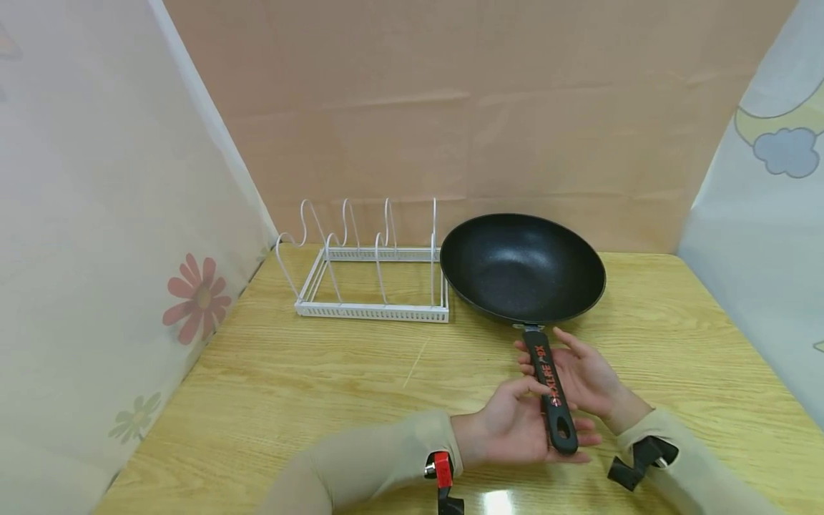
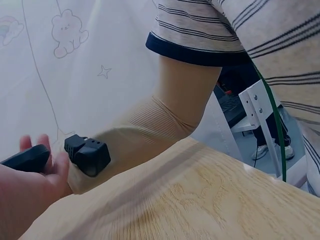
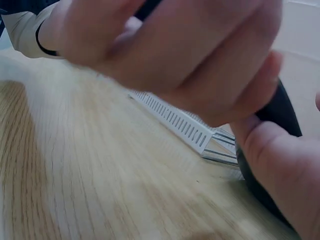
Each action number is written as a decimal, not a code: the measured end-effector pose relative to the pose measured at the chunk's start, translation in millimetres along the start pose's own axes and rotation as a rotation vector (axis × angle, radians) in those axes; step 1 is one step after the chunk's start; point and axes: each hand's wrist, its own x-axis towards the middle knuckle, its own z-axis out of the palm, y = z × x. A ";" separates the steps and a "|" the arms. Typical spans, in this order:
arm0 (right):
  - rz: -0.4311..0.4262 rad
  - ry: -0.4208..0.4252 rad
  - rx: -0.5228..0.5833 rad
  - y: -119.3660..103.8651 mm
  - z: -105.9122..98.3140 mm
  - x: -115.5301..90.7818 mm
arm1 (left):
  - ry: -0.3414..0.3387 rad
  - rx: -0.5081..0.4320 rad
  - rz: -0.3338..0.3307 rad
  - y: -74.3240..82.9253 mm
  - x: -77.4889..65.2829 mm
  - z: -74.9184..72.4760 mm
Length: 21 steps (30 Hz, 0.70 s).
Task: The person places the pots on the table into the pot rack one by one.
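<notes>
A: In the head view, where's the pan?

B: Right of the frame's centre, its black bowl facing us. The handle slants down toward the lower right, with red lettering along it and a hole near the end.

A: And the hands?

B: Both are at the handle, close together. The left hand lies palm up under the lower part, fingers straight and showing past its right side, thumb at the left edge. The right hand is a little higher and to the right; its fingers pass behind the handle, tips visible on the left, thumb straight. They support it rather than clamp it.

A: What's beside the pan?

B: A white rack with wire loops, left of centre on the wooden table. The pan's rim meets its right side in the picture; I can't tell whether they touch.

A: Left wrist view?

B: The handle's end juts in at lower left, fingertips beyond it. A black device sits on the right wrist, and a striped shirt fills the upper right.

A: Right wrist?

B: Blurred fingers cross the top, a thumb sits lower right against the pan's dark edge, and the rack's slotted side shows near the middle.
</notes>
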 end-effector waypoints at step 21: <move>-0.001 0.040 0.002 3.6 1.2 10.7 | 0.069 0.090 -0.005 -5.5 14.6 8.3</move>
